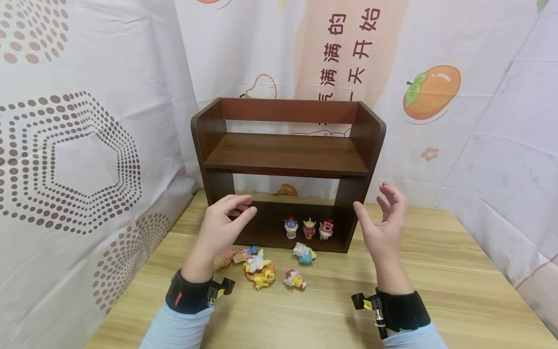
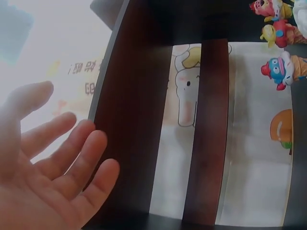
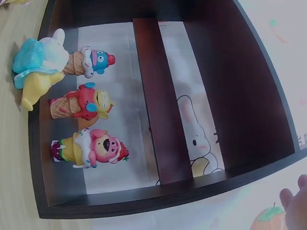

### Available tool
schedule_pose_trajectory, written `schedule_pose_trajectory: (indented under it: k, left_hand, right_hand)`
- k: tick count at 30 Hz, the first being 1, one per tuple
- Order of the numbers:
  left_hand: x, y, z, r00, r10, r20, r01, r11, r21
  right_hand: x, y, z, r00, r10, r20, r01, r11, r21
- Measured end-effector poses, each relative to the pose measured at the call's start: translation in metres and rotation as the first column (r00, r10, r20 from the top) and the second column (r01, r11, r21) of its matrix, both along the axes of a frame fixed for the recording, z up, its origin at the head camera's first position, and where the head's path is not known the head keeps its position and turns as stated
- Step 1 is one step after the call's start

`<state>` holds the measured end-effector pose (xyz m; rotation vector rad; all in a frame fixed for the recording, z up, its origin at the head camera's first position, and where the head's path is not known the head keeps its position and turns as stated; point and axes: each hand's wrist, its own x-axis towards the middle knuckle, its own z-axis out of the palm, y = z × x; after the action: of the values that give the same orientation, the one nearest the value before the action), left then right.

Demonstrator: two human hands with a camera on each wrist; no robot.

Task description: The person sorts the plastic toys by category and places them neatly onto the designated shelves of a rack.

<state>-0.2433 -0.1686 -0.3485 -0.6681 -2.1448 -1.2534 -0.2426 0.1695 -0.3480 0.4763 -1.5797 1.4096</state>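
My left hand (image 1: pixel 224 220) hovers in front of the left side of a dark brown shelf (image 1: pixel 287 151), fingers loosely bent and holding nothing. In the left wrist view its fingers (image 2: pixel 79 160) are spread. Off the shelf's right side, my right hand (image 1: pixel 385 228) is raised with curved fingers and an empty palm. Three small figurines stand upright in a row on the lower board: a blue one with a red hat (image 1: pixel 291 228), a red one with a yellow head (image 3: pixel 88 101) and a pink bear (image 3: pixel 103 147). A white, blue and yellow figurine (image 1: pixel 304 253) lies before them on the table.
Several more figurines lie on the wooden table (image 1: pixel 322 310): a yellow and orange one (image 1: pixel 262 277), a white one (image 1: pixel 257 261), a yellow and pink one (image 1: pixel 295 279), and some partly behind the left hand. Printed curtains (image 1: pixel 427 155) hang around the table.
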Motion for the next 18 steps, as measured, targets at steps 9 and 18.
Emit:
schedule_pose_trajectory:
  k: [9,18]
  left_hand:
    - [0.008,0.016,-0.001,0.99,-0.043,0.133,0.065,0.984,-0.166]
    - [0.011,0.033,-0.009,0.957,-0.031,0.289,0.131,0.934,-0.333]
  right_hand:
    - [-0.023,0.022,-0.023,0.961,0.123,0.248,-0.112,0.992,-0.059]
    - [-0.032,0.029,-0.035,0.89,0.229,0.393,-0.201,0.973,-0.112]
